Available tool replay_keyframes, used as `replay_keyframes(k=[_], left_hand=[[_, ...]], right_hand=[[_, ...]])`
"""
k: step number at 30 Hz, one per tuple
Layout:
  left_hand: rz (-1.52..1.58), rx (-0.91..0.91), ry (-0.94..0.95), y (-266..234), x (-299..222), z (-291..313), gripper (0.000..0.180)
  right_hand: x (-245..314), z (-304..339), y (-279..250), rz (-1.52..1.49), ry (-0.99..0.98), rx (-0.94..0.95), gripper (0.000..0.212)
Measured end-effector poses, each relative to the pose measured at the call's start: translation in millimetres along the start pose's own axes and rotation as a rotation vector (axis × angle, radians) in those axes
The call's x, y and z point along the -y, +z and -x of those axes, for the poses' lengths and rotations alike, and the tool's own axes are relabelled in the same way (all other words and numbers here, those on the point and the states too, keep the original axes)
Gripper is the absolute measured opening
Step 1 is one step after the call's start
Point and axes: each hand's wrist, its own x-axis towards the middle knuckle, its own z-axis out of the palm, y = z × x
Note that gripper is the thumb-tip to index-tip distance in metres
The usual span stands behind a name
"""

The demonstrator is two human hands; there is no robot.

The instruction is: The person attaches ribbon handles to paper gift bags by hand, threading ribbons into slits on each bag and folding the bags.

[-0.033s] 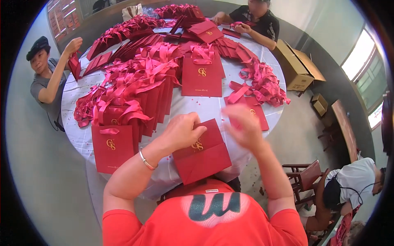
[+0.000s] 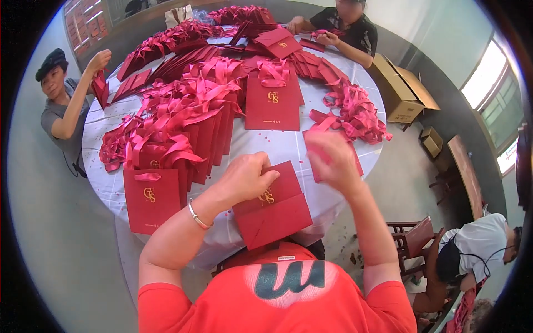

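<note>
At the table's near edge, my left hand (image 2: 251, 176) is closed on the top edge of a red paper gift bag (image 2: 275, 219). The bag is tilted, its folded bottom toward me and its gold emblem partly hidden by my fingers. My right hand (image 2: 336, 164) is raised to the right of this bag, blurred, and its fingers are not clear. Behind that hand lies another red bag (image 2: 353, 161), next to a heap of loose pink ribbons (image 2: 361, 114). A finished-looking bag with a ribbon (image 2: 272, 108) stands upright farther in.
Rows of red bags with ribbon handles (image 2: 152, 200) fill the left of the round, white-covered table (image 2: 250, 143). Flat red bags (image 2: 183, 60) lie behind. One person works at left, another at the far side. Cardboard boxes (image 2: 402, 97) and a wooden chair (image 2: 416, 238) stand at right.
My right hand has moved slightly, its fingers now drawn closer together over the red bag at right. My left hand and its bag have stayed in place.
</note>
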Motion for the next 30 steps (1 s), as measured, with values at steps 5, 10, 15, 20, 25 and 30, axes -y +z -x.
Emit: replay_keyframes(k=[5,10,15,20,25,30], left_hand=[[-0.043,0.038,0.020,3,4,-4,0.029],[-0.042,0.033,0.005,6,6,-2,0.029],[-0.064,-0.011,0.048,10,12,0,0.027],[-0.040,0.001,0.016,11,11,0,0.027],[-0.065,0.031,-0.014,9,8,-2,0.030],[-0.073,0.049,-0.031,8,8,-4,0.031]], right_hand=[[-54,-24,6,0.403,-0.122,0.091,0.028],[-52,-22,8,0.493,-0.170,0.282,0.011],[-7,12,11,0.391,-0.311,0.236,0.018],[17,47,-11,0.403,-0.159,0.111,0.020],[18,56,-24,0.416,-0.112,0.075,0.023],[29,59,-8,0.299,-0.109,0.056,0.022]])
